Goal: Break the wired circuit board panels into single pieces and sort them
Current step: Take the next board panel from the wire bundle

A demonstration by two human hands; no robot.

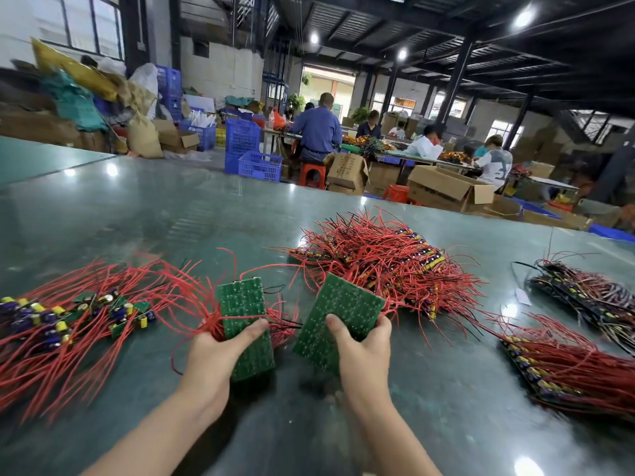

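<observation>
Left hand grips green panel strip; right hand grips wider panel, both above bench centre. Risk: red wires snagging, tearing loose; uneven snap cracking boards.

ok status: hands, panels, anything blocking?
Left hand grips one green panel piece, right hand grips the other. Pieces apart, above table. Nothing blocking; wire piles either side.
</observation>
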